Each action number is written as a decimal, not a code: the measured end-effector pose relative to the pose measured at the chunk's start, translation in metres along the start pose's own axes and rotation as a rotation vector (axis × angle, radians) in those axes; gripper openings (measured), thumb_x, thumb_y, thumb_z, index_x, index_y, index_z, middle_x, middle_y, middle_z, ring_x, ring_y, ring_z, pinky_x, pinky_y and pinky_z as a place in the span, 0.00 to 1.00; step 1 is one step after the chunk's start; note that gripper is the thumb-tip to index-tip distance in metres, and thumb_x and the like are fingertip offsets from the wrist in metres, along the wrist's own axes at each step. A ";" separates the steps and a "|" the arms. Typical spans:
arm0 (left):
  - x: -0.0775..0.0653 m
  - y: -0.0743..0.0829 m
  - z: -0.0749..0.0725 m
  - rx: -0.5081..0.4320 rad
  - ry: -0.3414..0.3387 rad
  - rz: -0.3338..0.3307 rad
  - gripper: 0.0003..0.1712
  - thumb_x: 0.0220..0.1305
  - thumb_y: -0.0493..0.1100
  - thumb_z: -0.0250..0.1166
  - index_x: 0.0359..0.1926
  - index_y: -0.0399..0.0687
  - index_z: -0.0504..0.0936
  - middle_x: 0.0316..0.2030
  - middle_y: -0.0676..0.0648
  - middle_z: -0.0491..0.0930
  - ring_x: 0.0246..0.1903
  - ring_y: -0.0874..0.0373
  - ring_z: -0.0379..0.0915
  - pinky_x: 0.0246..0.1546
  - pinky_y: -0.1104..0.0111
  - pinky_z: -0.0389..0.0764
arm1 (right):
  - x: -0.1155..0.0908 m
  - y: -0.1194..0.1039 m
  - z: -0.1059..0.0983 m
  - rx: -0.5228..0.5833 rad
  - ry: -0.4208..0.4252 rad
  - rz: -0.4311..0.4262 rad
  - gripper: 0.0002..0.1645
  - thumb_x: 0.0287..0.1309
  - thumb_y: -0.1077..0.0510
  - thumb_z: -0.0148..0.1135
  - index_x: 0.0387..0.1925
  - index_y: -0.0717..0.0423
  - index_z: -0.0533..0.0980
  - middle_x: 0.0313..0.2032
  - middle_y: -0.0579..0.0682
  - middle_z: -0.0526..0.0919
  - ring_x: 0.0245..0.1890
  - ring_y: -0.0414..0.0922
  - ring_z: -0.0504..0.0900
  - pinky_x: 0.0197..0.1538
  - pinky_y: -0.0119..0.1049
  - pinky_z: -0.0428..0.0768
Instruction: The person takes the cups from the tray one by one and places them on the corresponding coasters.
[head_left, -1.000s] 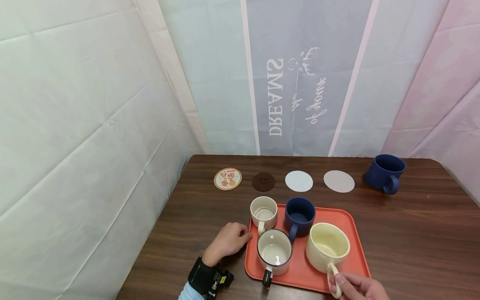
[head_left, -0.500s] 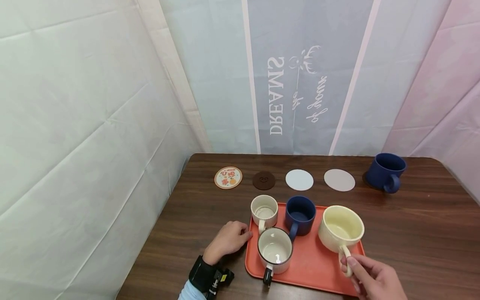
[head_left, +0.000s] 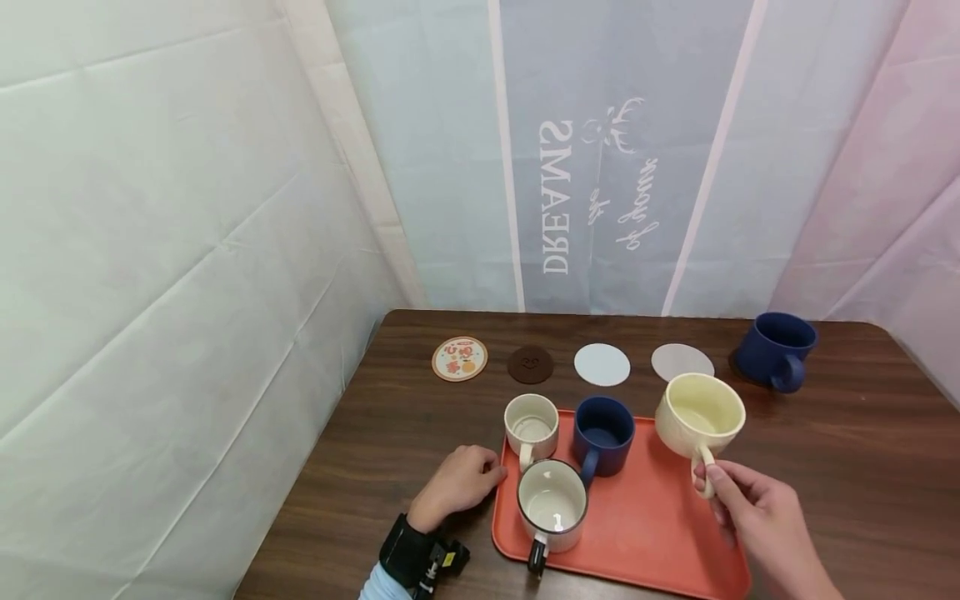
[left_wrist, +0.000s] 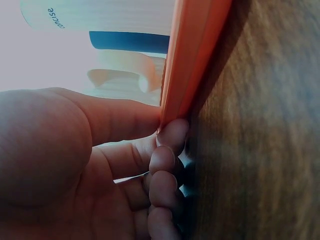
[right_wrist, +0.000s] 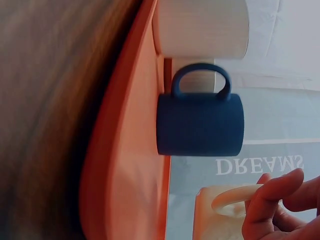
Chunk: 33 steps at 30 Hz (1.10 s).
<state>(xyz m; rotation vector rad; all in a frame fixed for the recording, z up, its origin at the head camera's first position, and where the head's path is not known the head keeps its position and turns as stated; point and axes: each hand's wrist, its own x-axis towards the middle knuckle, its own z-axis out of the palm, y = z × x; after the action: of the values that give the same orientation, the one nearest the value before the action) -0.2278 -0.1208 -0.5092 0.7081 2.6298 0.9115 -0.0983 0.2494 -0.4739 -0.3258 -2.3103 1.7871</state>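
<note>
My right hand (head_left: 757, 508) pinches the handle of a pale yellow mug (head_left: 690, 417), which hangs raised over the far right corner of the red tray (head_left: 637, 533). My left hand (head_left: 461, 479) pinches the tray's left rim, thumb and index fingertip meeting at the edge in the left wrist view, the other fingers curled by the table. Standing on the tray are a small white mug (head_left: 531, 425) at the far left corner, a dark blue mug (head_left: 603, 437) beside it, and a white mug with black rim and handle (head_left: 552, 504) in front.
Behind the tray lie a printed coaster (head_left: 460, 359), a brown smiley coaster (head_left: 530, 365), a white coaster (head_left: 602, 365) and a pale grey coaster (head_left: 681, 358) in a row. A second blue mug (head_left: 776, 350) stands farther right, near the table's back edge.
My right hand has lifted the yellow mug off the tray and carried it forward and to the right, so that it now overlaps the grey coaster's edge. My left hand stays at the rim.
</note>
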 end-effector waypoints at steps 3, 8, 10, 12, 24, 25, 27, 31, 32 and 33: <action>0.000 0.002 0.001 -0.005 -0.001 -0.015 0.22 0.75 0.44 0.65 0.19 0.53 0.75 0.15 0.57 0.67 0.18 0.63 0.66 0.22 0.71 0.63 | 0.008 0.001 -0.001 0.020 0.002 -0.007 0.17 0.80 0.58 0.55 0.45 0.69 0.83 0.22 0.53 0.77 0.18 0.43 0.72 0.18 0.36 0.74; 0.006 -0.018 0.013 -0.002 0.036 0.067 0.22 0.76 0.46 0.64 0.21 0.55 0.75 0.16 0.58 0.67 0.18 0.63 0.66 0.21 0.69 0.64 | 0.019 0.000 -0.003 0.032 -0.003 -0.020 0.18 0.80 0.57 0.56 0.44 0.69 0.83 0.23 0.51 0.79 0.18 0.41 0.72 0.18 0.35 0.74; 0.008 -0.025 0.016 -0.002 0.051 0.103 0.22 0.77 0.47 0.63 0.21 0.56 0.75 0.16 0.58 0.67 0.18 0.63 0.66 0.20 0.68 0.65 | 0.023 0.000 -0.004 0.042 -0.007 -0.031 0.17 0.80 0.57 0.56 0.44 0.69 0.83 0.23 0.51 0.79 0.18 0.41 0.72 0.18 0.35 0.73; 0.007 -0.022 0.014 -0.015 0.045 0.097 0.22 0.77 0.47 0.64 0.21 0.56 0.76 0.16 0.58 0.67 0.18 0.62 0.67 0.20 0.68 0.65 | 0.026 -0.001 -0.004 0.034 -0.006 -0.037 0.17 0.80 0.57 0.56 0.44 0.68 0.83 0.22 0.51 0.79 0.17 0.42 0.72 0.18 0.35 0.73; 0.001 -0.011 0.006 -0.009 0.029 0.059 0.22 0.75 0.45 0.64 0.20 0.54 0.75 0.16 0.58 0.67 0.17 0.63 0.66 0.21 0.69 0.65 | 0.046 0.000 -0.004 -0.036 0.013 -0.071 0.20 0.81 0.55 0.54 0.46 0.72 0.81 0.21 0.50 0.77 0.17 0.41 0.72 0.19 0.34 0.74; 0.002 -0.014 0.008 -0.008 0.030 0.058 0.22 0.75 0.45 0.65 0.20 0.55 0.75 0.16 0.58 0.67 0.17 0.63 0.66 0.20 0.69 0.65 | 0.048 0.000 -0.004 -0.043 0.016 -0.080 0.21 0.81 0.55 0.53 0.46 0.73 0.80 0.20 0.49 0.77 0.16 0.41 0.72 0.18 0.34 0.74; 0.005 -0.020 0.011 -0.016 0.036 0.053 0.22 0.75 0.46 0.65 0.19 0.56 0.74 0.15 0.58 0.66 0.17 0.63 0.66 0.20 0.70 0.64 | 0.053 0.000 -0.005 -0.051 0.015 -0.094 0.22 0.82 0.56 0.53 0.48 0.75 0.80 0.21 0.50 0.78 0.17 0.40 0.73 0.18 0.34 0.73; 0.008 -0.024 0.012 -0.024 0.040 0.067 0.23 0.75 0.48 0.65 0.19 0.58 0.75 0.15 0.59 0.66 0.17 0.64 0.66 0.20 0.71 0.64 | 0.062 -0.001 -0.006 -0.057 0.008 -0.110 0.22 0.82 0.56 0.52 0.48 0.77 0.78 0.21 0.50 0.79 0.17 0.40 0.73 0.19 0.34 0.73; 0.008 -0.024 0.012 -0.030 0.041 0.073 0.22 0.76 0.49 0.65 0.20 0.57 0.75 0.15 0.58 0.67 0.17 0.63 0.66 0.20 0.70 0.65 | 0.064 -0.001 -0.006 -0.056 0.005 -0.113 0.22 0.82 0.57 0.52 0.48 0.77 0.78 0.22 0.50 0.79 0.17 0.40 0.73 0.19 0.34 0.73; 0.008 -0.024 0.012 -0.030 0.043 0.080 0.22 0.76 0.49 0.64 0.20 0.56 0.76 0.16 0.58 0.67 0.17 0.62 0.67 0.20 0.69 0.65 | 0.067 -0.002 -0.007 -0.058 0.004 -0.113 0.22 0.82 0.57 0.52 0.48 0.77 0.78 0.21 0.50 0.79 0.17 0.40 0.73 0.19 0.34 0.73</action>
<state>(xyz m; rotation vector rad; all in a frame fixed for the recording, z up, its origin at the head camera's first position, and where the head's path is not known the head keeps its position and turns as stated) -0.2385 -0.1270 -0.5340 0.8006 2.6359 0.9965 -0.1601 0.2750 -0.4688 -0.2025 -2.3321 1.6675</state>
